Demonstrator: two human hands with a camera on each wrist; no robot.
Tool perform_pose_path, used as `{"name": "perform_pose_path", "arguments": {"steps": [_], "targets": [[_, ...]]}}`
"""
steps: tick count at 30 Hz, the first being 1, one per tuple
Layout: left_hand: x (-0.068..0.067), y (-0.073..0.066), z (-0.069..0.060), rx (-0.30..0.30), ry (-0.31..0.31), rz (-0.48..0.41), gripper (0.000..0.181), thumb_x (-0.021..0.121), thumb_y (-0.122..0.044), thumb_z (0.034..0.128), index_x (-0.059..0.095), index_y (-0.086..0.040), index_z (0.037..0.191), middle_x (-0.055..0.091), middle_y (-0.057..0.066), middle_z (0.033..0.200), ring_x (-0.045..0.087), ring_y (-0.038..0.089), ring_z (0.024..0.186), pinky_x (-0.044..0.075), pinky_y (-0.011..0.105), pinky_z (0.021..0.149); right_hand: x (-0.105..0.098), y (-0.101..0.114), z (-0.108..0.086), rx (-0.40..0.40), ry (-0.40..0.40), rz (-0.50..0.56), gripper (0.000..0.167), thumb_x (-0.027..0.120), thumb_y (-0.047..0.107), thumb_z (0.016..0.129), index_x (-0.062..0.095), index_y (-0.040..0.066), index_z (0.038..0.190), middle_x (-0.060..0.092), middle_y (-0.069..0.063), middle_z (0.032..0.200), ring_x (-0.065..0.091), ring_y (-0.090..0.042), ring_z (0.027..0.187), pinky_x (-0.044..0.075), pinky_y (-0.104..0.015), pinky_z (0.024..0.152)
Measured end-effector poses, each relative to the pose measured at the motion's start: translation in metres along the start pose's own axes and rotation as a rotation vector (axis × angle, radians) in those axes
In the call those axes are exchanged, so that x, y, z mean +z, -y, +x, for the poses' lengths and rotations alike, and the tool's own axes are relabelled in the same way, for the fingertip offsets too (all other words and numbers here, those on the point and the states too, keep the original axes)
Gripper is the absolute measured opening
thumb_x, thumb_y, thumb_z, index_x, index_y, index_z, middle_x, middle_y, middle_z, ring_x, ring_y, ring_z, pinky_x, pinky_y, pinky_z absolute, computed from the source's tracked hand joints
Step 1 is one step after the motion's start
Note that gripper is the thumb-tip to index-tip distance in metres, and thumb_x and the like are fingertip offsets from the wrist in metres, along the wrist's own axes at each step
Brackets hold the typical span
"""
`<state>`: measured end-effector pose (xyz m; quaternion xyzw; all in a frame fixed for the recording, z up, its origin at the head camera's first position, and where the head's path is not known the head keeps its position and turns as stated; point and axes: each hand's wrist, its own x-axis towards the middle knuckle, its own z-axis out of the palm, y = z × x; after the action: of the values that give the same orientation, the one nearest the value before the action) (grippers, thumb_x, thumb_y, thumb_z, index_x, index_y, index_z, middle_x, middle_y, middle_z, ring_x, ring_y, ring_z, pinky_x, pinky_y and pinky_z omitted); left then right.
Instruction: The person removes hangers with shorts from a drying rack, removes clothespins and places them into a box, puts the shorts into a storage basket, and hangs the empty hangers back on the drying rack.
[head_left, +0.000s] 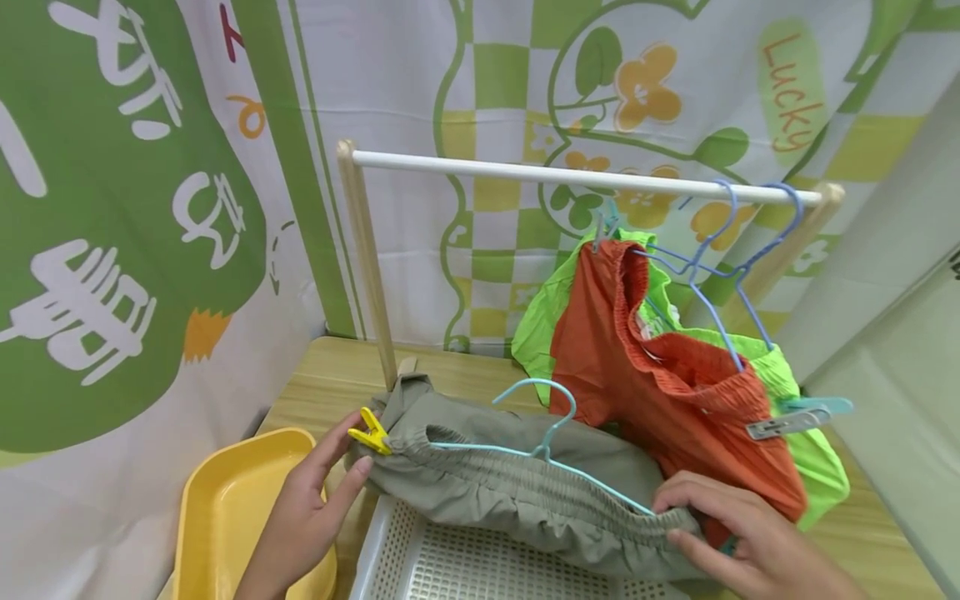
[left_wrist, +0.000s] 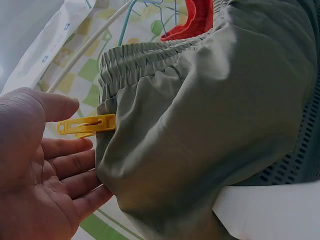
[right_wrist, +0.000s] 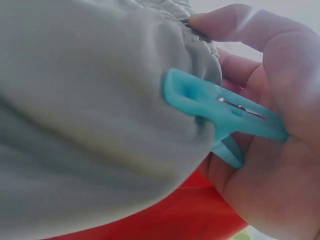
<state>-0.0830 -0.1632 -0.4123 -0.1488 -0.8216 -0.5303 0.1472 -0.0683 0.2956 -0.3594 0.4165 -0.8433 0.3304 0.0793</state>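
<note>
Grey-green shorts (head_left: 510, 500) with a gathered elastic waistband lie over the front of a rack, with a light-blue hanger (head_left: 551, 425) inside the waistband. A yellow clothespin (head_left: 371, 433) is clipped to their left end. My left hand (head_left: 307, 496) is beside that clothespin, its thumb apart from it; the left wrist view shows the fingers extended, tips by the fabric edge. My right hand (head_left: 738, 525) pinches the right end of the waistband between thumb and fingers. In the right wrist view a turquoise clothespin (right_wrist: 220, 112) grips the fabric just below the thumb, against the palm.
A white perforated basket (head_left: 405, 542) sits under the shorts, with a yellow tray (head_left: 202, 500) to its left. From the rack's white bar (head_left: 525, 172) hang orange shorts (head_left: 600, 333) and bright green shorts (head_left: 536, 325) on blue hangers, fastened with clothespins (head_left: 787, 423).
</note>
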Motion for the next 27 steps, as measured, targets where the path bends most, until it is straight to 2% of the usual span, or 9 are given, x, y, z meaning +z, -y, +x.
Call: {"name": "perform_pose_path", "arguments": {"steps": [2,6,8,11,15,21,27], "targets": [[0.0,-0.001,0.001,0.015,0.009,-0.023,0.051,0.06,-0.006,0.1049,0.046,-0.013,0.154,0.056,0.009,0.146,0.052,0.032,0.132,0.039,0.017,0.105,0.0,0.001,0.001,0.009,0.007,-0.007,0.055,0.08,-0.009,0.081,0.062,0.025,0.12,0.063,0.013,0.113,0.059,-0.006,0.096,0.046,-0.015,0.082],[-0.001,-0.001,0.002,0.017,0.023,-0.078,0.053,0.057,-0.003,0.1054,0.046,-0.02,0.154,0.059,0.008,0.14,0.054,0.025,0.129,0.042,0.019,0.104,0.0,0.0,0.001,0.016,0.012,-0.017,0.055,0.081,-0.008,0.082,0.062,0.027,0.12,0.063,0.015,0.114,0.06,-0.005,0.097,0.047,-0.016,0.082],[-0.001,-0.001,0.003,0.023,0.037,-0.105,0.054,0.056,-0.002,0.1056,0.046,-0.022,0.154,0.06,0.005,0.137,0.056,0.021,0.125,0.043,0.018,0.102,0.001,-0.001,0.0,0.013,0.008,-0.007,0.054,0.08,-0.009,0.082,0.062,0.026,0.12,0.063,0.013,0.113,0.059,-0.004,0.093,0.046,-0.016,0.077],[0.0,0.0,0.004,0.059,0.05,-0.129,0.053,0.056,0.002,0.1047,0.048,-0.019,0.153,0.063,0.003,0.132,0.06,0.017,0.118,0.045,0.019,0.1,0.004,-0.004,0.0,0.019,0.004,0.01,0.052,0.078,-0.01,0.084,0.062,0.024,0.12,0.063,0.012,0.111,0.056,-0.001,0.086,0.045,-0.016,0.068],[0.002,0.001,0.006,0.108,0.053,-0.161,0.046,0.056,0.007,0.1029,0.055,-0.012,0.144,0.066,0.007,0.127,0.065,0.019,0.111,0.049,0.021,0.097,0.007,-0.006,-0.001,0.032,0.003,0.02,0.051,0.077,-0.011,0.085,0.062,0.022,0.12,0.062,0.01,0.11,0.054,0.0,0.082,0.042,-0.017,0.061],[0.003,0.001,0.004,0.088,0.072,-0.166,0.038,0.059,0.004,0.1022,0.059,-0.012,0.136,0.067,0.012,0.125,0.067,0.02,0.109,0.053,0.024,0.093,0.01,-0.01,-0.002,0.021,-0.011,-0.011,0.052,0.079,-0.01,0.083,0.064,0.022,0.121,0.063,0.01,0.112,0.055,-0.001,0.086,0.044,-0.016,0.064],[0.003,0.002,0.005,0.056,0.092,-0.143,0.031,0.062,0.0,0.1018,0.058,-0.009,0.132,0.069,0.003,0.12,0.069,0.019,0.107,0.053,0.025,0.093,0.015,-0.013,-0.002,-0.003,-0.034,-0.087,0.055,0.084,-0.007,0.079,0.065,0.022,0.121,0.064,0.009,0.114,0.059,-0.006,0.097,0.045,-0.013,0.08]]}}
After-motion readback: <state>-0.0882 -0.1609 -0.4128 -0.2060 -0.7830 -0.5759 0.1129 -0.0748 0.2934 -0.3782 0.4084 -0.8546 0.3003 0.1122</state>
